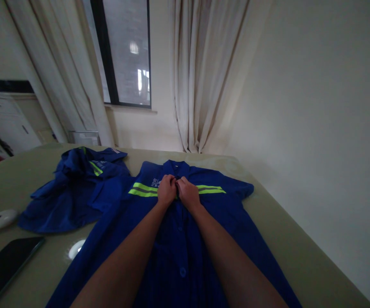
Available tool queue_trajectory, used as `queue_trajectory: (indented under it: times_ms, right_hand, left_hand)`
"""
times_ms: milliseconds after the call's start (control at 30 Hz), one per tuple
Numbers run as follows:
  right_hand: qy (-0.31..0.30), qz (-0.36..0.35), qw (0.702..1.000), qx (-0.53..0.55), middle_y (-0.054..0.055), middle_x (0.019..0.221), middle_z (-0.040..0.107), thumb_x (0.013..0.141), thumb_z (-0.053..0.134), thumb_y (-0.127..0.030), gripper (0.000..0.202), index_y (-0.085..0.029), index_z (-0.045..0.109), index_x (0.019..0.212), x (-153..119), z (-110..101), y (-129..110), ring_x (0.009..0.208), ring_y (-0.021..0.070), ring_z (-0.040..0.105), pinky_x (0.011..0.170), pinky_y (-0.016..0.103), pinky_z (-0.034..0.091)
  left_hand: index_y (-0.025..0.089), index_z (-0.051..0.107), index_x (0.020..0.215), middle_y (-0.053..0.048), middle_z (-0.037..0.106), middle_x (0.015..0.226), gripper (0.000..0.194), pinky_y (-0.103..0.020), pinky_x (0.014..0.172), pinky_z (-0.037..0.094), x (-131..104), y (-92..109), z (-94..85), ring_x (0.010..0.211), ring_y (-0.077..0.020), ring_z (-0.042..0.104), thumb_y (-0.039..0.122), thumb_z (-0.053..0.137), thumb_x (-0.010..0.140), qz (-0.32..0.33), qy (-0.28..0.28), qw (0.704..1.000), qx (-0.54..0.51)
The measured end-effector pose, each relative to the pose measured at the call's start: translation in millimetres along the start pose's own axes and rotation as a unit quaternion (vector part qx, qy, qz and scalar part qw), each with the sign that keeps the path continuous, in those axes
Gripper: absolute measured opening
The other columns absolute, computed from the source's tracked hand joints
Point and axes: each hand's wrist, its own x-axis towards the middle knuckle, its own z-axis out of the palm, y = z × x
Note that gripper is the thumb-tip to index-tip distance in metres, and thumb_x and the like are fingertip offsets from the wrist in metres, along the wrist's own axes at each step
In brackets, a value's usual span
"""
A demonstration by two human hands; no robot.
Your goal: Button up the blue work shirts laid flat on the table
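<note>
A blue work jacket (219, 222) with yellow-green reflective stripes lies front side up, its collar pointing away from me. My left hand (166, 189) and my right hand (187, 193) meet at the front opening, just below the collar and level with the chest stripes. Both have their fingers closed, pinching the jacket's front edges close together. Whatever button sits between the fingertips is hidden. Farther down the placket, a button (183, 272) shows between my forearms.
A second blue garment (66, 201) lies crumpled on the left of the greenish table (278, 214). Nearer are a white computer mouse (2, 219), a dark phone (8, 265) and a small white round object (76, 249). A wall borders the table's right edge; curtains (201, 77) hang behind.
</note>
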Motion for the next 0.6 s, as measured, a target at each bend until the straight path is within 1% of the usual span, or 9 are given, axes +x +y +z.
queue_trajectory:
  times_ms: [133, 367, 600]
  right_hand:
    - [0.002, -0.003, 1.0, 0.01, 0.002, 0.114, 0.064, 0.108, 0.034, -0.03, 0.03, -0.027, 0.064, 0.112, -0.9, -0.7, 1.9, 0.094, 0.0162, 0.063, 0.073, 0.024, 0.041]
    - [0.005, 0.016, 1.0, 0.024, 0.0, 0.113, 0.064, 0.109, 0.035, -0.035, 0.031, -0.027, 0.065, 0.112, 0.3, 1.2, 6.5, 0.089, 0.0138, 0.064, 0.07, 0.023, 0.04]
    - [0.011, 0.042, 0.999, 0.025, 0.001, 0.115, 0.063, 0.109, 0.036, -0.037, 0.031, -0.027, 0.064, 0.11, 0.1, 1.6, 3.1, 0.088, 0.014, 0.065, 0.069, 0.024, 0.04]
  left_hand:
    - [0.023, 0.067, 0.095, -0.005, 0.067, 0.102, 0.018, -0.03, 0.089, 0.048, 0.4, -2.6, 1.4, 0.096, -0.0191, 0.065, 0.02, 0.049, 0.097, 0.016, 0.003, 1.0, -0.009]
    - [0.021, 0.067, 0.095, -0.005, 0.067, 0.101, 0.017, -0.029, 0.087, 0.048, 0.5, -3.9, 2.2, 0.096, -0.018, 0.064, 0.018, 0.051, 0.096, 0.041, 0.004, 0.999, -0.017]
    - [0.022, 0.067, 0.096, -0.005, 0.068, 0.103, 0.017, -0.031, 0.088, 0.048, 0.8, -2.7, 1.6, 0.096, -0.0195, 0.065, 0.02, 0.05, 0.097, 0.041, 0.003, 0.999, -0.015]
